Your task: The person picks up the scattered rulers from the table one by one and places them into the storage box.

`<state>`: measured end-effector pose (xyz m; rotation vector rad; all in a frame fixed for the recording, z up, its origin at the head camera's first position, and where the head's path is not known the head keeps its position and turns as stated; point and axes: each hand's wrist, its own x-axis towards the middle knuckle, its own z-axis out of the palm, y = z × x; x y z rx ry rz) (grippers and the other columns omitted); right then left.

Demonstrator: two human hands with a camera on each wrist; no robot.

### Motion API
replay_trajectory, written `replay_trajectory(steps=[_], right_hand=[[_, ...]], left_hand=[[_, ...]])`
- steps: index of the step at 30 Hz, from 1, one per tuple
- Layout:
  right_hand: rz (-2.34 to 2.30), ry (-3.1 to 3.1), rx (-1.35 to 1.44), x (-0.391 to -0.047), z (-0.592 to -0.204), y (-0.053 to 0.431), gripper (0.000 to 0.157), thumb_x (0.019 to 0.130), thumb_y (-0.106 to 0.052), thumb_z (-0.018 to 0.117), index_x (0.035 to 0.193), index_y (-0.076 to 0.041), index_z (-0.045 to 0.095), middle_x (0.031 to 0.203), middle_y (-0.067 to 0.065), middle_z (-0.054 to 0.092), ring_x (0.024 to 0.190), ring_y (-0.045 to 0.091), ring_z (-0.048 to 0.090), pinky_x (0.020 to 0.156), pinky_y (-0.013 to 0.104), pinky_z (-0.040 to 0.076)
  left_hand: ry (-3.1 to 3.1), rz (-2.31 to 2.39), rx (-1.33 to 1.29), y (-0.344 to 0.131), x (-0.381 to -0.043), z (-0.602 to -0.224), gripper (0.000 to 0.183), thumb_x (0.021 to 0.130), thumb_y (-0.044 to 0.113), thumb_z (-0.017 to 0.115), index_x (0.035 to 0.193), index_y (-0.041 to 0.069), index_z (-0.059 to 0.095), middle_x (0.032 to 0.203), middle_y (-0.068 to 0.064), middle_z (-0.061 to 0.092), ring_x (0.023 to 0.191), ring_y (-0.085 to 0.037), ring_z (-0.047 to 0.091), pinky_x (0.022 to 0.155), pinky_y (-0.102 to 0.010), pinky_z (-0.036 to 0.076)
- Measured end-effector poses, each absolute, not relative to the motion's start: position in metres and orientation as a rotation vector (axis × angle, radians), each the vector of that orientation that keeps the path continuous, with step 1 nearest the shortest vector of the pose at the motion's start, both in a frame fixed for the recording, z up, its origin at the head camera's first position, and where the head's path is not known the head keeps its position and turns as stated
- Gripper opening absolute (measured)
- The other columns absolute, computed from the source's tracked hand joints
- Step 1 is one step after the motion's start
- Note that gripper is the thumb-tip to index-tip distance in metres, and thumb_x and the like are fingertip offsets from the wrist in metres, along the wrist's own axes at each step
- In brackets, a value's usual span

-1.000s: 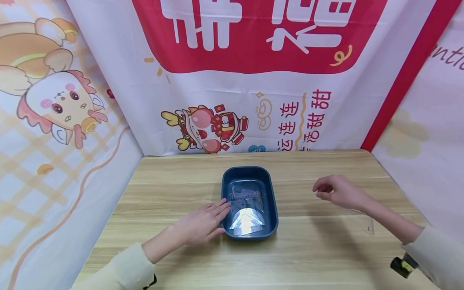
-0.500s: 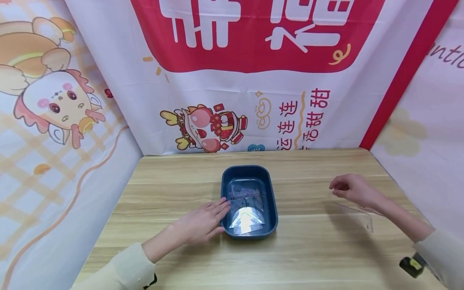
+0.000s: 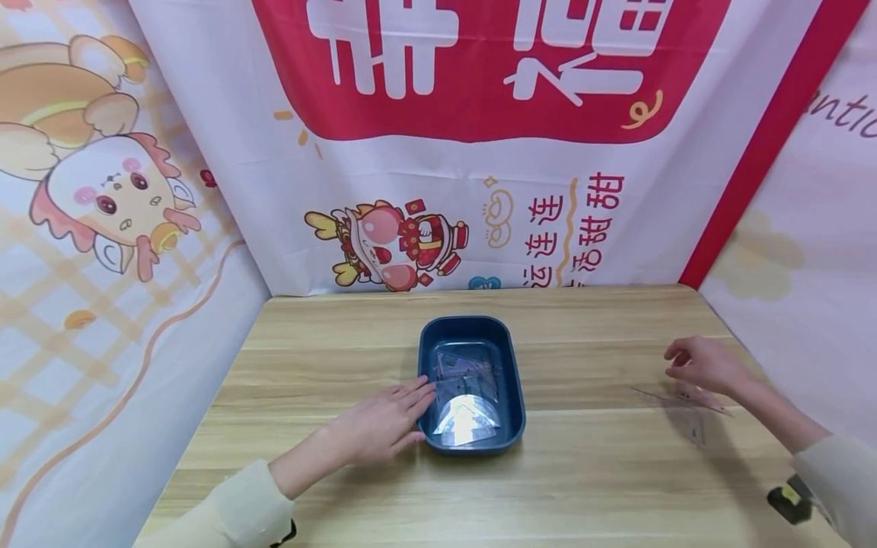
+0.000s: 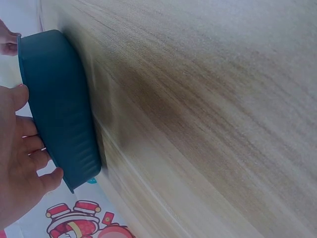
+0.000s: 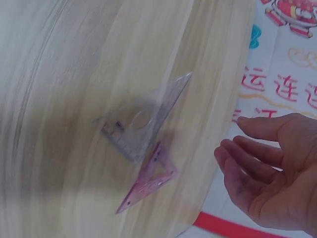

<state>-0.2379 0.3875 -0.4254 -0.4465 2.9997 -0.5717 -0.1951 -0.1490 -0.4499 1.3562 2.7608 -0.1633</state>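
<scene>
A dark blue rectangular box (image 3: 518,380) stands on the table. My left hand (image 3: 384,426) rests against its left wall with fairly straight fingers, also seen touching the box's outer side (image 4: 59,109) in the left wrist view. Clear plastic drawing pieces (image 3: 467,415) lie inside, under strong glare; a purplish one (image 3: 466,364) is among them. My right hand (image 3: 706,367), fingers loosely bent and holding nothing, hovers over the table at the right. Below it lie a clear set square (image 5: 113,140) and a smaller pink set square (image 5: 132,194), close together.
The wooden table (image 3: 329,335) ends at a white and red printed cloth (image 3: 411,167) behind. Patterned cloths hang at the left (image 3: 171,304) and right (image 3: 788,228). The right sleeve (image 3: 836,472) reaches over the table's right side.
My right hand has moved to the right, away from the box, and the clear and pink set squares show more fully beneath it. My left hand has stayed against the box.
</scene>
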Motion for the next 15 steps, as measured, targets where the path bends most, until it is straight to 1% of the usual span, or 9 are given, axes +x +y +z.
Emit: replay_trajectory(steps=[3,5,8,9,10,12,15], right_hand=[[-0.514,3.015,-0.421,-0.24,-0.432,0.396,0.026,0.074,-0.011,0.072,0.089,0.008,0.063,0.073,0.007,0.067,0.069,0.019,0.062,0.063,0.034,0.05],[-0.473,3.025,-0.412,-0.242,-0.438,0.402,0.026,0.075,-0.012,0.069,0.088,0.01,0.063,0.072,0.008,0.066,0.068,0.021,0.061,0.062,0.036,0.049],[-0.376,3.041,-0.363,-0.243,-0.449,0.41,0.027,0.08,-0.015,0.061,0.087,0.01,0.064,0.075,0.014,0.066,0.07,0.028,0.062,0.062,0.04,0.05],[-0.358,3.037,-0.336,-0.243,-0.452,0.413,0.028,0.081,-0.016,0.06,0.088,0.011,0.064,0.077,0.018,0.066,0.072,0.032,0.062,0.063,0.042,0.051],[-0.343,3.025,-0.308,-0.243,-0.455,0.415,0.028,0.081,-0.016,0.059,0.087,0.011,0.063,0.077,0.019,0.065,0.071,0.033,0.061,0.062,0.043,0.05],[-0.323,2.997,-0.249,-0.243,-0.461,0.42,0.029,0.08,-0.021,0.062,0.082,0.009,0.06,0.076,0.018,0.063,0.07,0.032,0.059,0.059,0.041,0.048],[-0.349,2.954,-0.175,-0.243,-0.468,0.424,0.03,0.074,-0.026,0.069,0.068,-0.001,0.054,0.065,0.008,0.055,0.061,0.022,0.05,0.054,0.034,0.041]], left_hand=[[2.761,-0.155,1.352,-0.149,-0.195,-0.449,0.063,0.098,0.046,0.037,0.146,0.005,0.03,0.153,-0.009,0.028,0.143,-0.025,0.017,0.111,-0.045,0.029],[2.763,-0.157,1.359,-0.149,-0.195,-0.45,0.063,0.098,0.046,0.037,0.145,0.005,0.03,0.152,-0.009,0.028,0.143,-0.025,0.018,0.111,-0.045,0.03],[2.768,-0.164,1.37,-0.149,-0.196,-0.451,0.063,0.098,0.046,0.037,0.145,0.005,0.031,0.152,-0.009,0.029,0.143,-0.025,0.019,0.111,-0.045,0.03],[2.769,-0.163,1.373,-0.149,-0.196,-0.451,0.063,0.098,0.046,0.037,0.145,0.005,0.031,0.152,-0.009,0.029,0.143,-0.025,0.019,0.11,-0.045,0.03],[2.77,-0.166,1.375,-0.149,-0.196,-0.451,0.063,0.098,0.047,0.037,0.145,0.005,0.031,0.152,-0.009,0.029,0.143,-0.025,0.019,0.11,-0.045,0.03],[2.771,-0.165,1.376,-0.149,-0.196,-0.451,0.063,0.098,0.047,0.037,0.145,0.005,0.031,0.152,-0.009,0.029,0.143,-0.025,0.019,0.11,-0.045,0.031],[2.77,-0.159,1.375,-0.149,-0.196,-0.451,0.063,0.098,0.047,0.037,0.145,0.005,0.031,0.152,-0.009,0.029,0.143,-0.025,0.019,0.11,-0.045,0.031]])
